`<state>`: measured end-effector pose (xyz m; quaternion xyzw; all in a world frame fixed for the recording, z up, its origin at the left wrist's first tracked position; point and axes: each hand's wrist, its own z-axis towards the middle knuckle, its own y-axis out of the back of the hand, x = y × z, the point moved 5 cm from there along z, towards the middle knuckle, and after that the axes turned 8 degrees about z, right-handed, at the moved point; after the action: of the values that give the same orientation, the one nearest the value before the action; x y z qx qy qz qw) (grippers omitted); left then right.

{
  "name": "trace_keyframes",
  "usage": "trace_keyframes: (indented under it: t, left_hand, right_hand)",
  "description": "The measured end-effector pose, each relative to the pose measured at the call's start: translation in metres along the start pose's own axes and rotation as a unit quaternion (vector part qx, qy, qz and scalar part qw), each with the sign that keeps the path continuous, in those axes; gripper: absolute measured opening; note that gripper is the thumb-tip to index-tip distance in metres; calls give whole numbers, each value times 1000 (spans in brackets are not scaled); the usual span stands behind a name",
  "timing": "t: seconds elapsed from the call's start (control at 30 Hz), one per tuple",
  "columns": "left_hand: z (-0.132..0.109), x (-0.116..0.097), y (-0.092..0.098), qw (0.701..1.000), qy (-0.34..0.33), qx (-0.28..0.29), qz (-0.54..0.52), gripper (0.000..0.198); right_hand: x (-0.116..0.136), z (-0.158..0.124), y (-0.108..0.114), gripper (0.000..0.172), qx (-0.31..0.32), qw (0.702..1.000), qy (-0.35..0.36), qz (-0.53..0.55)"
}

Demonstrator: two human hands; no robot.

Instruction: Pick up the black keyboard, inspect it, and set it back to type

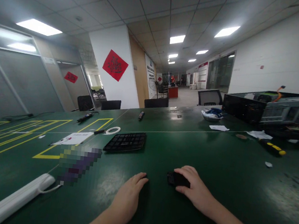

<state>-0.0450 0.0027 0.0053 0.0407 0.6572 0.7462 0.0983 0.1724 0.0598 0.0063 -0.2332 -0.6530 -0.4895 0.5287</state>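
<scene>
My right hand (193, 185) is closed around a small black box-like object (173, 179) just above or on the green table; its exact kind cannot be made out. The thumb lies on the near side and the fingers cover its top. To its left, my left hand (130, 193) is low over the table, its fingers bent and pressed together. A dark spot shows at its fingertips, but what is there is too small to name. A black gridded tray or panel (125, 141) lies on the table beyond my left hand, apart from both hands.
On the left lie a long white object with a cord (16, 197), a blurred purple item (81, 167), white paper (74, 138) and a white ring (113, 130). At right stand an open computer case (244, 108), a bowl with cloth (212, 115) and a yellow-black screwdriver (273, 147).
</scene>
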Motion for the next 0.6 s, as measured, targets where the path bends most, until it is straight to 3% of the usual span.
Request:
trace_keyframes:
  t: [0.17,0.23,0.33,0.4,0.47,0.6]
  left_hand:
    - [2,0,3,1000,-18,-19,8,42]
    - [1,0,5,1000,-23,-17,8,40]
    - [1,-3,7,1000,-26,-14,8,39]
    - [2,-5,8,1000,-22,-14,12,40]
    - [3,-6,8,1000,-19,-15,17,40]
    - [4,-7,7,999,-19,-19,33,40]
  right_hand:
    - [5,2,15,46,-72,997,-16,-7]
    - [14,0,39,44,-120,991,4,-56]
    - [12,-13,100,42,-176,966,42,-185]
    - [-11,-34,152,45,-229,934,61,-269]
    - [-55,-61,203,48,-281,901,45,-327]
    - [-156,-105,269,53,-296,887,-82,-343]
